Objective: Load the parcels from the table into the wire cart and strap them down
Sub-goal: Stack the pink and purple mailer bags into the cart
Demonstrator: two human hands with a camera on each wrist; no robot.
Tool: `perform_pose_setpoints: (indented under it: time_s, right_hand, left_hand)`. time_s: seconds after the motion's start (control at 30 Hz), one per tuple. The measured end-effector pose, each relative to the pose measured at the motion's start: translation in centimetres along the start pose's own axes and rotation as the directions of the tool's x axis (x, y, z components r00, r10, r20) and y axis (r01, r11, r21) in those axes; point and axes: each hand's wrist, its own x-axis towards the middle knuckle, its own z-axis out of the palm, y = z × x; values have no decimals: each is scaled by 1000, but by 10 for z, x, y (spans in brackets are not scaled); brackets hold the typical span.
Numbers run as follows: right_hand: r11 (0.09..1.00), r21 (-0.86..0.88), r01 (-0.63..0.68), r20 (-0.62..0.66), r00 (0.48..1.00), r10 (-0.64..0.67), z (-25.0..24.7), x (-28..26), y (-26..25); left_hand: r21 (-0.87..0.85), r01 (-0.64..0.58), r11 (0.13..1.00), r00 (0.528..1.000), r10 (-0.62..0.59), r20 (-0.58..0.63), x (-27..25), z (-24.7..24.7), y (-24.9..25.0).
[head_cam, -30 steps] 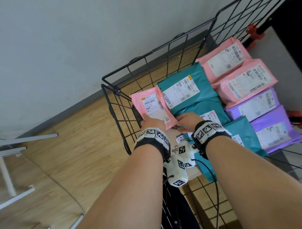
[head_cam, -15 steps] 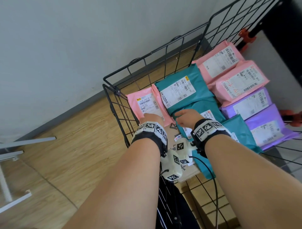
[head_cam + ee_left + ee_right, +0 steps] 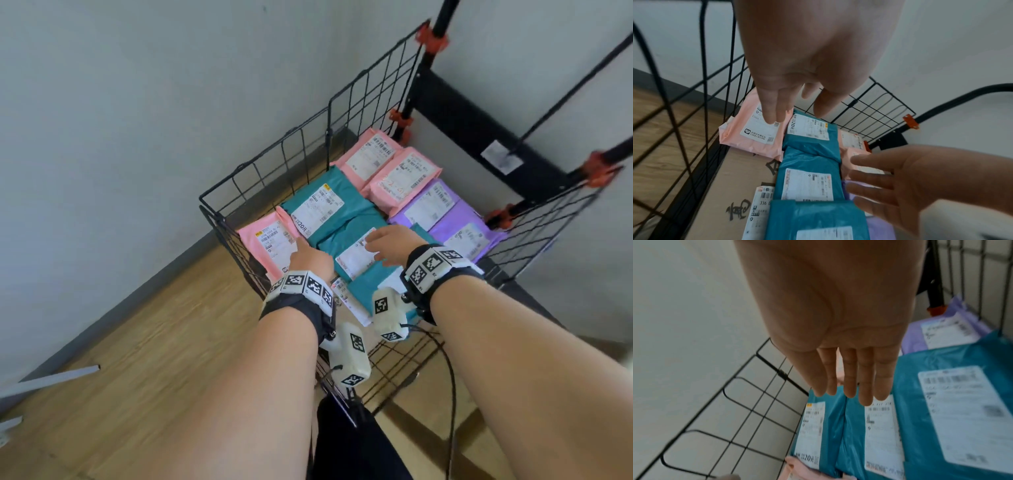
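The black wire cart (image 3: 267,161) holds several flat mailer parcels. A pink parcel (image 3: 270,240) lies in its near left corner on a brown cardboard box (image 3: 742,175). My left hand (image 3: 310,258) hangs over it with fingers extended, fingertips (image 3: 772,116) over the parcel's label; contact cannot be told. Beside it runs a row of teal parcels (image 3: 325,209). My right hand (image 3: 390,241) is spread flat just above the middle teal parcel (image 3: 809,183), fingers (image 3: 855,386) straight, holding nothing. Two pink parcels (image 3: 400,181) and purple parcels (image 3: 469,236) fill the far right side.
A grey wall (image 3: 137,102) stands close behind the cart. The cart's black handle frame (image 3: 479,137) with orange clamps (image 3: 400,118) rises at the far right. Wooden floor (image 3: 137,342) lies to the left, with white metal legs (image 3: 51,380) at the left edge.
Both hands have come off the near edges of the parcels, moved apart and opened flat. The view has swung right, bringing the cart's handle frame into sight.
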Motion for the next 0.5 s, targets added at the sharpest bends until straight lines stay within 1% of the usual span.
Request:
perform_pose_setpoints:
  time_s: [0.13, 0.23, 0.37, 0.43, 0.5]
  right_hand:
    - [998, 69, -11, -114, 993, 19, -27, -53, 9]
    - [992, 122, -20, -199, 979, 45, -40, -89, 17]
    - [979, 203, -35, -309, 946, 98, -53, -135, 31]
    - [967, 253, -24, -361, 925, 118, -56, -158, 38]
    - [955, 297, -19, -399, 906, 142, -57, -180, 47]
  left_hand:
    - [52, -133, 990, 990, 131, 47, -45, -5, 1]
    - [91, -205, 974, 975, 195, 110, -73, -8, 9]
    - [180, -330, 927, 938, 300, 175, -110, -3, 20]
    - [184, -381, 906, 918, 347, 193, -126, -1, 21]
    - [180, -446, 877, 891, 415, 184, -144, 0, 22]
